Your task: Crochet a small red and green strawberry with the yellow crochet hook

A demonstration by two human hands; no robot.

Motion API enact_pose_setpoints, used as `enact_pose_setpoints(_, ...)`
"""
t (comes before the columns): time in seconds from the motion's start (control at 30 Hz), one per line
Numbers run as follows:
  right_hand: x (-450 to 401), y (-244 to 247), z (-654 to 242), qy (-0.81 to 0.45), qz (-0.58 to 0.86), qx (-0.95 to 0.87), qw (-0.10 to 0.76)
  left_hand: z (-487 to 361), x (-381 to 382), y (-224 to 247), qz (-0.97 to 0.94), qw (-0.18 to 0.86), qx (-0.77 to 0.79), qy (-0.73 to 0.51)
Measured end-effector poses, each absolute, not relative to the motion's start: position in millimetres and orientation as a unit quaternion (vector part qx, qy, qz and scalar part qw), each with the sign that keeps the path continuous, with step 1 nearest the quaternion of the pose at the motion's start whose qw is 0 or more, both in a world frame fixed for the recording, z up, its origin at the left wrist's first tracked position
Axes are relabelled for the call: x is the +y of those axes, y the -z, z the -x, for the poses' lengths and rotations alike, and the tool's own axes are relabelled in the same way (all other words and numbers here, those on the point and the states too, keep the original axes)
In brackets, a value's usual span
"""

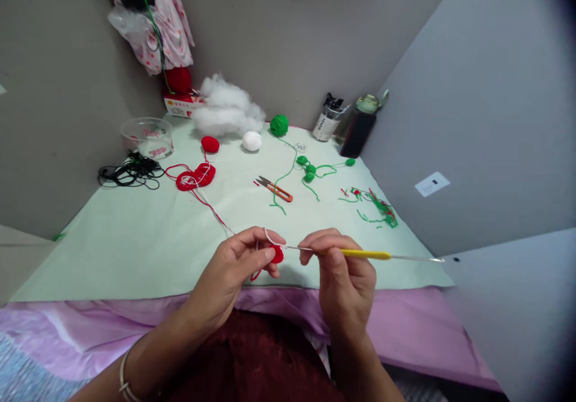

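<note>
Between the thumb and fingers of my left hand (240,258) is a small red crochet piece (276,254), with a white yarn strand looped over the index finger. My right hand (344,276) grips a crochet hook (364,254) by its yellow handle. The hook's thin metal tip meets the edge of the red piece; whether it is inside a stitch is too small to tell. Red and white strands run from my left hand back to a flat red crocheted piece (196,177) on the table, near a red yarn ball (210,144) and a white yarn ball (252,141).
Orange thread snips (275,189) lie mid-table. Behind them are a green yarn ball (279,125), small green crocheted pieces (308,169) and white stuffing (229,111). Yarn scraps (382,210) are at right, black cord (132,171) and a clear tub (147,138) at left. Grey panels enclose the table.
</note>
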State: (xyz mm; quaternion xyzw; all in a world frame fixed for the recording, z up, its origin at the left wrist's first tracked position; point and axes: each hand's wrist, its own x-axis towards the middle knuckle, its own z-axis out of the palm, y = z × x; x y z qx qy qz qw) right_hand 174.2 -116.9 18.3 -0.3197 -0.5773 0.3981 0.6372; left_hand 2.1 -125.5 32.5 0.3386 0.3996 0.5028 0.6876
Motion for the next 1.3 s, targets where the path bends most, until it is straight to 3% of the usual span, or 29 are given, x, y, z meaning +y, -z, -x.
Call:
enact_pose_setpoints(0.63,-122.9,-23.3,-178.7,-0.260,0.352,-0.686,0.582,-3.1,-124.2,-31.9,-0.346,0.687,0.392,-0.506)
enact_pose_setpoints(0.87,-123.8,-20.4,-181.1,-0.119,0.342,-0.760,0.539,-5.9,-125.2,-31.8,-0.341,0.690,0.378,-0.514)
enact_pose_setpoints(1.0,-121.8,-13.5,-175.1,-0.055,0.325,-0.761,0.559,-7.3,-125.5,-29.7,-0.338,0.697,0.358,-0.521)
enact_pose_setpoints(1.1,-119.7,-8.8,-170.0,-0.110,0.307,-0.739,0.590,-7.8,-124.7,-27.5,-0.334,0.712,0.333,-0.521)
enact_pose_setpoints(1.3,-113.1,-9.1,-167.4,-0.342,0.275,-0.650,0.621,-7.9,-124.0,-29.0,-0.321,0.726,0.326,-0.513)
